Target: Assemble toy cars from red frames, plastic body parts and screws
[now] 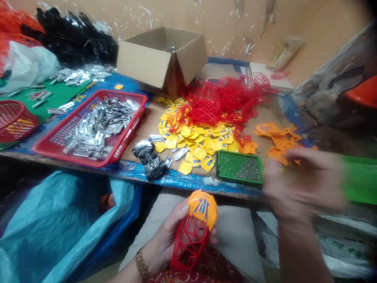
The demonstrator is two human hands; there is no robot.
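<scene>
Low over the lap, my left hand (165, 239) grips a toy car shell made of a red plastic cage (188, 243) with an orange cap (203, 208) on its upper end. The cap carries blue and dark markings. My right hand (303, 181) is smeared by motion at the table's right edge, beside several orange plastic parts (277, 137); whether it holds anything cannot be made out. Left of it lies a green tray (224, 165) with small metal pieces, probably screws (250, 169). A dark toy car chassis (151, 159) rests near the table's front edge.
Yellow plastic pieces (197, 137) lie heaped under a pile of red cages (218, 102). A red basket (43, 145) holds silvery packets (100, 122). Behind stands an open cardboard box (144, 59). A blue sack (59, 220) hangs below the table at left.
</scene>
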